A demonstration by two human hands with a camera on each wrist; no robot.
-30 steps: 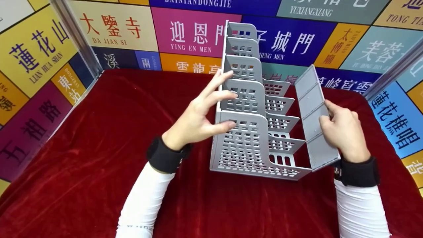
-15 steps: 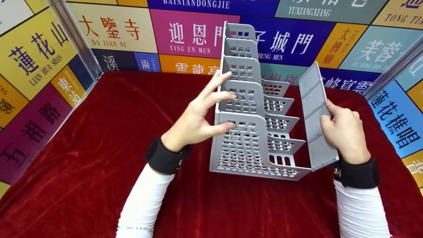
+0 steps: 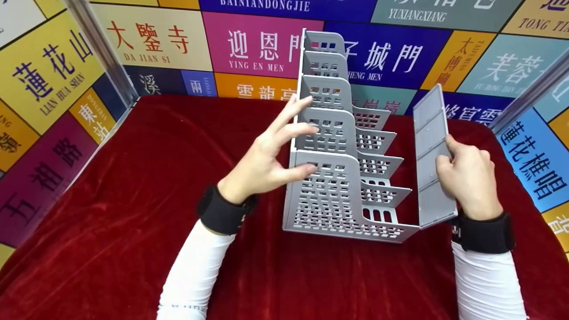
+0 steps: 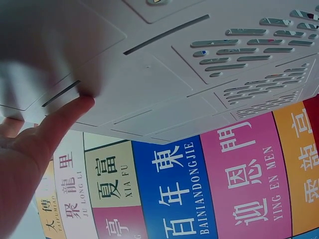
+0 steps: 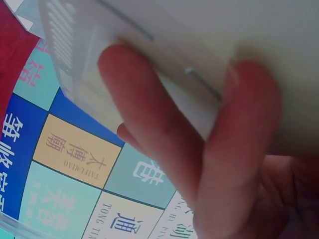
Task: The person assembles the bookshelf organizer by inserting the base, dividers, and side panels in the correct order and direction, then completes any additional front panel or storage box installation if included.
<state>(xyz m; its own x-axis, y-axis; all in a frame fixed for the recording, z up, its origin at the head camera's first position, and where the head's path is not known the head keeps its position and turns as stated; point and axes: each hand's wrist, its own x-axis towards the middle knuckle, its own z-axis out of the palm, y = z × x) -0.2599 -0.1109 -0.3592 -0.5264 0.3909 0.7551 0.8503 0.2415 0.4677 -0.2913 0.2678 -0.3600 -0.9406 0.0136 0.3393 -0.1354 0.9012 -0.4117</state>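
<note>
A grey plastic file organizer point(image 3: 328, 191) stands on the red cloth, its perforated dividers lined up from front to back. My left hand point(image 3: 266, 155) holds its tall back panel point(image 4: 149, 94), thumb and two fingers over the edge toward the compartments. In the left wrist view a fingertip point(image 4: 85, 102) presses the panel's outer face. On the right, my right hand point(image 3: 471, 178) pinches a long flat grey panel point(image 3: 429, 164), thumb on its inner face and fingers point(image 5: 244, 114) behind. The flat panel's near lower corner meets the organizer's front corner; its far end stands away from the dividers.
Dark red velvet cloth point(image 3: 146, 200) covers the table. Behind and at both sides rise walls of colourful printed signs point(image 3: 258, 49). Metal posts point(image 3: 104, 53) stand at the back corners.
The flat panel's far end has swung right, away from the organizer, and my right hand has shifted slightly right with it. My left hand and the organizer stay in place.
</note>
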